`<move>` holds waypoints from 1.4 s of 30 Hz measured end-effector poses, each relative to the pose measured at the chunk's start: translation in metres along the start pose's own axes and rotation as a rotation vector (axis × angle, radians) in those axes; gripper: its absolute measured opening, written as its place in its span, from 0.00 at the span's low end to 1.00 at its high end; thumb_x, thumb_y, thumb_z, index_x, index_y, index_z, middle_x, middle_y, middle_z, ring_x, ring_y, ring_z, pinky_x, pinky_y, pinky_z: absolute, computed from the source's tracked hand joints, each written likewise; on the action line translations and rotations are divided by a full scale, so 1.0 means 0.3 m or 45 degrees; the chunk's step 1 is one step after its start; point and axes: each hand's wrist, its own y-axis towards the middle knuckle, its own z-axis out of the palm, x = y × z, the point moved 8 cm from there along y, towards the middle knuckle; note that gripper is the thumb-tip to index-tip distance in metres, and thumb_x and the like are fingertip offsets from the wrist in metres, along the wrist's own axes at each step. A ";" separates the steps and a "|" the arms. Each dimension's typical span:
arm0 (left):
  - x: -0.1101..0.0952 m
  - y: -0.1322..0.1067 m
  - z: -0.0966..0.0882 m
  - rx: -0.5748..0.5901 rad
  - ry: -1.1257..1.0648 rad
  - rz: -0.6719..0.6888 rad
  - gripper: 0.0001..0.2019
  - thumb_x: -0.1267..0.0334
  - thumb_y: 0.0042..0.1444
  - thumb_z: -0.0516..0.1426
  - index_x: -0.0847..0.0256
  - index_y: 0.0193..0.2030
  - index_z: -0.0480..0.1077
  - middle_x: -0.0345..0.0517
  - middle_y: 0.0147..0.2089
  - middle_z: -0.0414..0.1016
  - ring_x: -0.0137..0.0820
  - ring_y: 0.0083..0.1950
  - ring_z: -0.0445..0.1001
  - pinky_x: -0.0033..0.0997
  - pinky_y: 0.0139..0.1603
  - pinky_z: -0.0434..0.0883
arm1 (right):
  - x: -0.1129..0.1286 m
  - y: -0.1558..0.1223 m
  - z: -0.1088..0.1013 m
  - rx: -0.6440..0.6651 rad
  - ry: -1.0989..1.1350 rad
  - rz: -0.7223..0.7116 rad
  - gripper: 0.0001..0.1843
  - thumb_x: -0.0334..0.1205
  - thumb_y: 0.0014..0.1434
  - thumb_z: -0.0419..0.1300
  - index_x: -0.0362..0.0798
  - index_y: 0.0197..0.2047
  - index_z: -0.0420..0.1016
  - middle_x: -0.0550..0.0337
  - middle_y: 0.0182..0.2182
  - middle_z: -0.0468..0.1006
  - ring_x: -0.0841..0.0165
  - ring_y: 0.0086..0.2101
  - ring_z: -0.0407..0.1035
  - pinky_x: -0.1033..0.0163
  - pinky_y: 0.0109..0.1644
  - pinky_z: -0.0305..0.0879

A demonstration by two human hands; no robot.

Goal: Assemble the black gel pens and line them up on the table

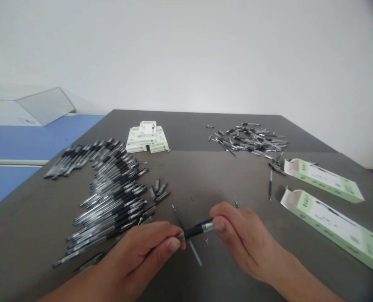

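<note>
Both my hands hold one black pen (196,230) above the grey table (205,176). My left hand (142,256) pinches the pen's tip end between thumb and fingers. My right hand (239,235) pinches the other end, by the clear barrel. A thin ink refill (186,235) lies on the table just under the pen, running from upper left to lower right.
A big heap of black pens (110,197) lies to the left, with a few loose caps (157,189) beside it. Small green-white boxes (147,137) are stacked at the back. A pile of pen parts (252,140) sits back right. Two long open boxes (327,222) lie at the right.
</note>
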 end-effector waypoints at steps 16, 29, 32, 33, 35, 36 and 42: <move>0.018 -0.005 0.004 0.035 -0.010 -0.089 0.13 0.61 0.77 0.50 0.53 0.47 0.76 0.37 0.39 0.82 0.29 0.38 0.81 0.22 0.41 0.73 | -0.002 0.001 0.009 -0.089 0.026 -0.003 0.21 0.46 0.82 0.46 0.51 0.35 0.64 0.69 0.25 0.65 0.73 0.24 0.62 0.64 0.31 0.53; 0.060 -0.018 -0.073 -0.119 -0.071 -0.196 0.18 0.52 0.78 0.50 0.56 0.54 0.80 0.41 0.40 0.82 0.30 0.37 0.78 0.25 0.39 0.72 | -0.122 -0.043 -0.068 -0.444 0.268 0.115 0.42 0.69 0.76 0.32 0.50 0.55 0.77 0.69 0.22 0.62 0.69 0.20 0.58 0.62 0.26 0.53; 0.075 -0.051 -0.163 -0.315 -0.057 -0.276 0.24 0.46 0.77 0.51 0.62 0.55 0.80 0.38 0.29 0.73 0.28 0.27 0.68 0.25 0.27 0.65 | -0.173 -0.039 -0.082 -0.520 0.232 0.161 0.42 0.67 0.77 0.32 0.47 0.52 0.77 0.70 0.19 0.61 0.68 0.18 0.57 0.61 0.24 0.53; 0.073 -0.077 -0.197 -0.369 -0.003 -0.302 0.24 0.46 0.76 0.52 0.62 0.56 0.80 0.38 0.27 0.72 0.28 0.26 0.67 0.25 0.26 0.64 | -0.186 -0.035 -0.086 -0.529 0.212 0.187 0.41 0.67 0.77 0.32 0.47 0.51 0.77 0.70 0.18 0.61 0.68 0.18 0.57 0.61 0.24 0.53; 0.056 -0.148 -0.256 -0.431 0.167 -0.318 0.20 0.48 0.74 0.57 0.61 0.56 0.81 0.38 0.29 0.75 0.29 0.28 0.72 0.25 0.29 0.68 | -0.201 -0.027 -0.096 -0.535 0.170 0.227 0.41 0.66 0.78 0.32 0.47 0.46 0.78 0.68 0.19 0.63 0.67 0.20 0.61 0.60 0.26 0.56; 0.046 -0.190 -0.279 -0.434 0.267 -0.315 0.18 0.49 0.73 0.58 0.60 0.55 0.81 0.40 0.31 0.78 0.30 0.31 0.76 0.25 0.33 0.71 | -0.203 -0.023 -0.101 -0.534 0.154 0.232 0.41 0.66 0.78 0.32 0.49 0.40 0.78 0.65 0.19 0.65 0.66 0.22 0.64 0.60 0.28 0.58; 0.066 -0.473 -0.340 -0.392 0.628 -0.414 0.14 0.54 0.74 0.58 0.54 0.55 0.82 0.43 0.41 0.85 0.33 0.38 0.82 0.26 0.41 0.75 | -0.208 -0.012 -0.096 -0.528 0.145 0.227 0.38 0.62 0.79 0.37 0.53 0.23 0.67 0.55 0.25 0.76 0.63 0.31 0.75 0.60 0.33 0.63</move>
